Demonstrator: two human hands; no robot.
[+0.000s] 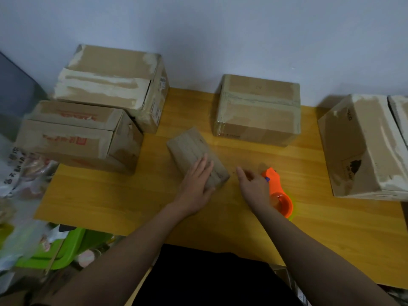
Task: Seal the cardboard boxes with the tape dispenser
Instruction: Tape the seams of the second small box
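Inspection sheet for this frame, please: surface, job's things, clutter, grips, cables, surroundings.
Surface: wooden table, against a pale wall.
Job's things: small cardboard box lying angled at centre; orange tape dispenser on the table right of it; four larger boxes around, two on the left, one behind, one on the right.
Clutter: plastic bags and a green crate beside the table, lower left.
Grips: left hand rests flat on the small box; right hand open beside the dispenser, contact unclear.
Cables: nothing seen.
Surroundings: dark panel far left.
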